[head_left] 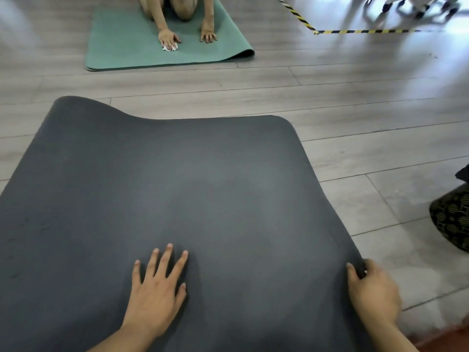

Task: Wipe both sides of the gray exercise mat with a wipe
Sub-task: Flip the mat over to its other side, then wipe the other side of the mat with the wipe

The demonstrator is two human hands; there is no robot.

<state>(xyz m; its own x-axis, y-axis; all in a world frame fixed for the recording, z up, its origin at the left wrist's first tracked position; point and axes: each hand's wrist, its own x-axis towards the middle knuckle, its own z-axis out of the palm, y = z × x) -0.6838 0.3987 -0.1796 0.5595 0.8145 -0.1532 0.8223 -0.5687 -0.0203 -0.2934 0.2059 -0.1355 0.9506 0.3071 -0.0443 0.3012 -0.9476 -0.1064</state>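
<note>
Left hand [156, 293] flat, fingers spread, on dark gray rubber exercise mat [177, 186]; right hand [371, 290] pinching mat's right edge.

We are looking forward and down from head height, hovering close over the gray mat [177, 186], floor [368, 153] stretching ahead.

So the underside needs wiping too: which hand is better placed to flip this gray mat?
The right, probably. The right hand grips the right edge of the dark gray rubbery exercise mat, thumb on top; the left hand lies flat mid-mat, fingers spread, holding nothing.
</note>
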